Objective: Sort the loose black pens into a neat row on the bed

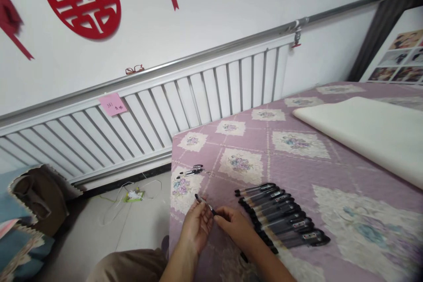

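Observation:
My left hand (pixel 196 224) and my right hand (pixel 236 224) meet over the near edge of a purple flowered bed cover (pixel 297 172). Together they hold one black pen (pixel 205 203), its far end sticking up and left from my left fingers, while my right fingertips pinch its near end. Just right of my right hand lies a neat row of several black pens (pixel 280 218), side by side. A couple of loose pens (pixel 190 171) rest farther back near the bed's left edge.
A white folded pad (pixel 366 134) lies on the bed at the right. A white slatted radiator cover (pixel 158 114) with a pink note (pixel 113 104) runs along the wall. Cables and a small green item (pixel 134 195) lie on the floor; a bag (pixel 36 196) sits at left.

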Motion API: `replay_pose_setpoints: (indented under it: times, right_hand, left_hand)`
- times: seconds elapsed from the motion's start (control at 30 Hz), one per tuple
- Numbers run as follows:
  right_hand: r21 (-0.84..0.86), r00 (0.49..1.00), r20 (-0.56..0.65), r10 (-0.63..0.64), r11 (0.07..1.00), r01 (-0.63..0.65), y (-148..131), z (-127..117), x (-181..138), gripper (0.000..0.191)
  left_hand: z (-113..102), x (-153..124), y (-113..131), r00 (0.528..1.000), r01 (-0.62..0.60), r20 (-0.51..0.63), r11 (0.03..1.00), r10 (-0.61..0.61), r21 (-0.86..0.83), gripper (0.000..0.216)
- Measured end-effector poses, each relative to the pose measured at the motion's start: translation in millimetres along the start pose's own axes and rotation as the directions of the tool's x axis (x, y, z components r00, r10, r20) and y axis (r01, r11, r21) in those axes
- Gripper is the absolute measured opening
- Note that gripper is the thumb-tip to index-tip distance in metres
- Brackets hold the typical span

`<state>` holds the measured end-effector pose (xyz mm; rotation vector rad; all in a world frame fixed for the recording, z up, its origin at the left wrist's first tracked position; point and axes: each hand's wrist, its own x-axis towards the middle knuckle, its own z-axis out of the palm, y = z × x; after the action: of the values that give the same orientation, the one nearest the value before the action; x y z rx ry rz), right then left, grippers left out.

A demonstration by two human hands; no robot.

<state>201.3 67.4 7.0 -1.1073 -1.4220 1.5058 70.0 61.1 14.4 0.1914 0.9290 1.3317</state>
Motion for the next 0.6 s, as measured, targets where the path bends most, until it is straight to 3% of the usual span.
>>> replay_pose_setpoints:
  times: [0.33,0.6]
  right_hand:
    - [0.015,0.999,-0.024,-0.023,1.000,0.023,1.9,-1.6,0.5,0.018]
    - [-0.055,0.992,-0.115,-0.052,0.997,0.046,1.9,-2.1,3.6,0.014]
  left_hand:
    - [3.7,-7.8,-2.7,0.993,-0.085,0.103,0.975,0.065,0.204,0.043]
    - [8.3,-13.2,2.3,0.993,-0.025,0.115,0.940,-0.015,0.341,0.043]
